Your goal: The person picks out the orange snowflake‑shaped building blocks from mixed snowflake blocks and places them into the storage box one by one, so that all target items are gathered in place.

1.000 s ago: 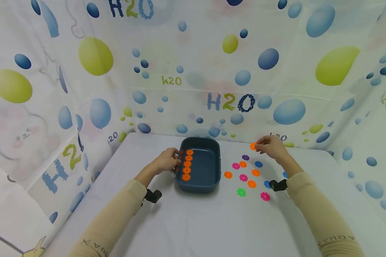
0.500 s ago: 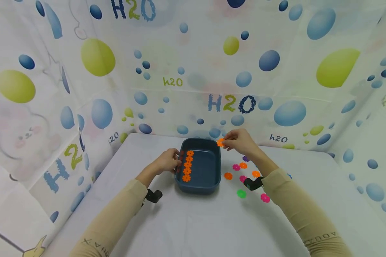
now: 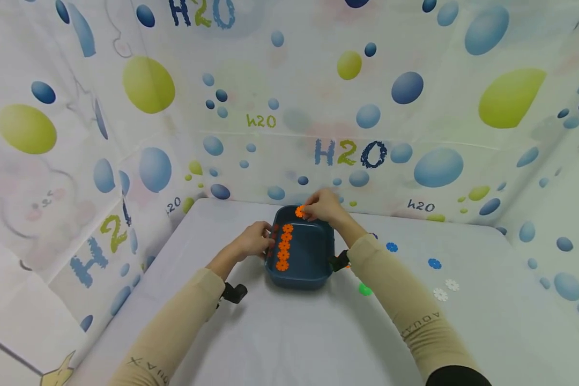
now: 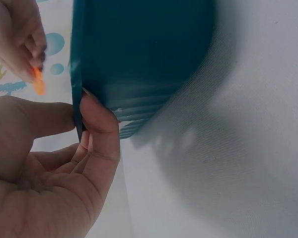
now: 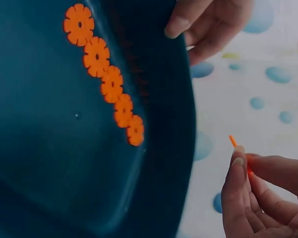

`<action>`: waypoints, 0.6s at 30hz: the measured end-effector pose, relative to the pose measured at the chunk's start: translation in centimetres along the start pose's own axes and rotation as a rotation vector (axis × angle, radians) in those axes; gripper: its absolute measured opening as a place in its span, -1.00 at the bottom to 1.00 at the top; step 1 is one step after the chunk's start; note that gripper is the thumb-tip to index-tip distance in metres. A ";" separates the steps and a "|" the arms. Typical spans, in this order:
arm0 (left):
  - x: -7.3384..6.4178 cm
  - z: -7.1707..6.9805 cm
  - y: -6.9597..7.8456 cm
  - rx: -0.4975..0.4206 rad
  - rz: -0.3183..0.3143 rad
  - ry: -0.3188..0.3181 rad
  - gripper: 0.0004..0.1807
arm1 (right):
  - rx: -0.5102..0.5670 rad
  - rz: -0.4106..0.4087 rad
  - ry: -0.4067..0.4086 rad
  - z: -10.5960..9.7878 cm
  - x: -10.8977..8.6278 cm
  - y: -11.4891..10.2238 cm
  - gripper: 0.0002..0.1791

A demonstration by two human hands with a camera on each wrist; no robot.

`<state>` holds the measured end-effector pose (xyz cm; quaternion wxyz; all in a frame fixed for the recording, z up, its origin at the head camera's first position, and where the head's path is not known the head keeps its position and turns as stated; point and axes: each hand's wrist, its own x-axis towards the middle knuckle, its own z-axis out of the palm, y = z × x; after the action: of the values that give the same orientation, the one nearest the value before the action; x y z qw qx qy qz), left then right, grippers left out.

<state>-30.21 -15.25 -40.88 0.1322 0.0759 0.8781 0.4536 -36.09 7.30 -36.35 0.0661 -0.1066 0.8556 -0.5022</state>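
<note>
A dark blue-green rectangular basin stands on the white-covered table. My left hand pinches its left rim between thumb and fingers, plain in the left wrist view. Along the basin's left side, several orange flower-shaped interlocking discs lie in a line on the floor, close together. My right hand is over the basin's far end. Between its thumb and fingertips it pinches another orange flower-shaped disc, seen edge-on in the right wrist view, where my fingers hide part of it.
Right of the basin lie blue discs, white discs and a green disc; my right sleeve hides others there. A patterned curtain hangs behind the table. Black camera mounts sit at both wrists.
My right hand has carried the orange flower-shaped disc leftward from the loose discs to the basin's far end. My left hand keeps its grip on the rim.
</note>
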 end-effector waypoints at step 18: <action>-0.1 0.2 0.2 0.006 0.012 0.007 -0.58 | -0.059 0.247 0.073 3.8 3.6 4.5 -0.89</action>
<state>-30.08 -15.00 -40.81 0.1261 0.0800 0.8794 0.4521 -39.24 5.28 -42.14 0.0933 0.0159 0.8784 -0.4685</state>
